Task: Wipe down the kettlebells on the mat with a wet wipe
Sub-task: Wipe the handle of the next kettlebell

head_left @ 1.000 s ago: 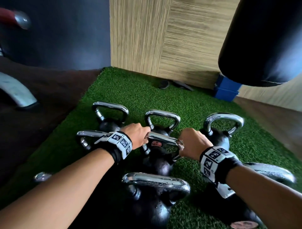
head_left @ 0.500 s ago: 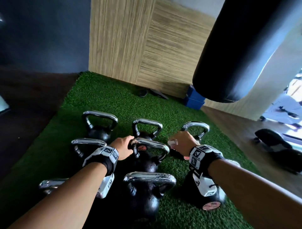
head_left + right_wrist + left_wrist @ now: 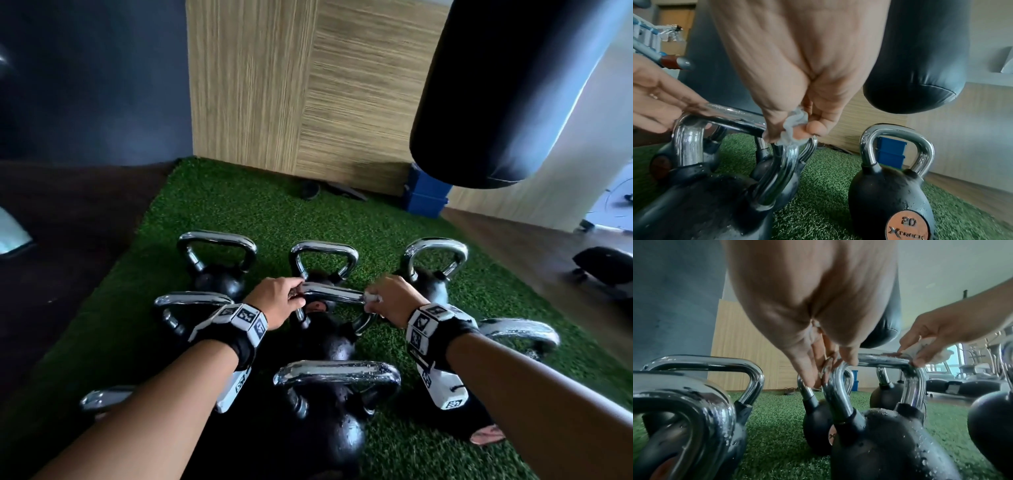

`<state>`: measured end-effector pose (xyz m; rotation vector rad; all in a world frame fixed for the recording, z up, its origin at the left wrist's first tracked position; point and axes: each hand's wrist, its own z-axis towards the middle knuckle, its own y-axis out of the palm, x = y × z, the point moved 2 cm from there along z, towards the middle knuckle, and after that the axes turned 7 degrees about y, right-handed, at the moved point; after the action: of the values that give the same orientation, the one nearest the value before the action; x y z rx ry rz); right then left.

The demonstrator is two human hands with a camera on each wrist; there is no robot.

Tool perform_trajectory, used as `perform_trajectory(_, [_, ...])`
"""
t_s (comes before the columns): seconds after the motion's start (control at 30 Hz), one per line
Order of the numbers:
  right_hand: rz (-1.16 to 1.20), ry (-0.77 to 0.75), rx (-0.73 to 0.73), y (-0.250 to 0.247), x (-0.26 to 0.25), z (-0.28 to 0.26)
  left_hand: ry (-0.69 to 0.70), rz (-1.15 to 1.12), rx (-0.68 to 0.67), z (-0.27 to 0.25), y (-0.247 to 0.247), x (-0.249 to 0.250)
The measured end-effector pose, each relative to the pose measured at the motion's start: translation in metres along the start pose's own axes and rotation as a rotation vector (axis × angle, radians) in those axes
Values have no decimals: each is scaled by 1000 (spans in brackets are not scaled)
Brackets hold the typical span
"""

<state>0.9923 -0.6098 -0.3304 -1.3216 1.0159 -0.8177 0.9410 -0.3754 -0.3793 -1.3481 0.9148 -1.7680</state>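
Several black kettlebells with chrome handles stand close together on the green turf mat. My left hand holds the left corner of the middle kettlebell's handle, fingers and thumb curled round the bar. My right hand pinches a crumpled white wet wipe against the handle's right corner. The wipe lies over the top of the bar there. Water drops speckle the handle and the black kettlebell body.
A black punching bag hangs above the mat's right side. Behind the mat stand a wood-panel wall and blue boxes. A kettlebell marked 20 stands just right of my right hand. Dark floor borders the mat on the left.
The right hand with the wipe, slightly off the handle half a second ago, is back on the handle's right end. The left hand keeps its hold. The head view has shifted.
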Motion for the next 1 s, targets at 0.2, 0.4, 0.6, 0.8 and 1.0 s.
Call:
perform_trajectory(0.2, [51,-11,41,8,7,2,-8,16,82,7,-1,-4])
perform_trajectory(0.4, [-36,-81,47,8,16,10,2,-29,101,10,5,-12])
perform_trajectory(0.6, [-11,-85,26,6,14,3,-28,-106,107,-2,2,-8])
perform_trajectory(0.8, [229,-44,139,-4,-7,-19,-94,-32,-40,-15,-3,-3])
perform_trajectory(1.0, [354,-171,-9,-28,-12,-60,-213,14,-117,-44,6,-3])
